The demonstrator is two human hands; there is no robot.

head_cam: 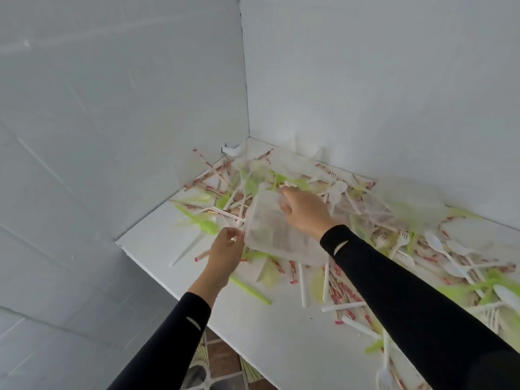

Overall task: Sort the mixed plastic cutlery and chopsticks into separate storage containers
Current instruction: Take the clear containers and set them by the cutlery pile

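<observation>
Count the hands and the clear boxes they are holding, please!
Hands: 2 (left hand, right hand)
Clear boxes held: 1 (clear box, gripped by both hands)
Total: 3

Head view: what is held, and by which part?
A clear plastic container, tilted: the left hand pinches its near-left edge, the right hand grips its far rim.

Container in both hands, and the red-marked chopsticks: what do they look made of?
Container: thin translucent plastic, slightly frosted; dim shapes beneath show through its wall. Chopsticks: probably wood or bamboo, matte tan, in what look like red-printed paper sleeves; motion blur leaves that open.
</observation>
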